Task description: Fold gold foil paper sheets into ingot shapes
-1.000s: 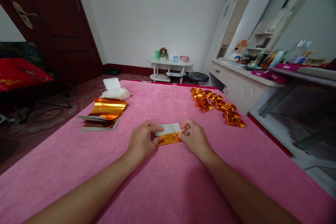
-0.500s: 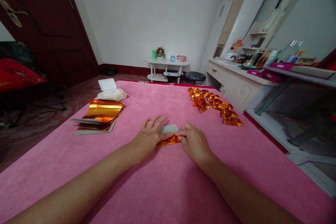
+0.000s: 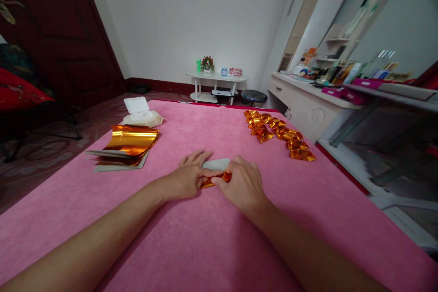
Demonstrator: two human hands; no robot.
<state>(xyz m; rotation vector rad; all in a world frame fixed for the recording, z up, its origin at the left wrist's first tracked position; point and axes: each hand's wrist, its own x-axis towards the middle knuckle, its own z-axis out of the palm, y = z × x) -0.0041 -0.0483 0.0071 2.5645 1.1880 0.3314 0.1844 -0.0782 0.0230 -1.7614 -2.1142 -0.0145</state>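
Note:
A sheet of gold foil paper [image 3: 216,164], pale grey on its back, lies partly folded on the pink cloth in front of me. My left hand [image 3: 188,177] bears on its left end, thumb along the orange-gold fold and the other fingers stretched forward. On the right end my right hand [image 3: 243,183] pinches the folded strip between thumb and curled fingers. Part of the fold is hidden under the fingers. Left of my hands lies a stack of gold foil sheets [image 3: 135,139]. Several folded gold foil pieces [image 3: 262,133] sit in rows at the right.
A pack of wipes [image 3: 145,119] with its lid up stands behind the stack. The pink-covered table [image 3: 191,246] spans the foreground. Beyond it are a small white table [image 3: 219,75], a round stool [image 3: 253,96] and a white dresser [image 3: 308,105] with bottles on top.
My right hand has moved slightly left and curled further over the paper. Less of the grey back shows now, and its right end is bent up. The camera view has shifted a little.

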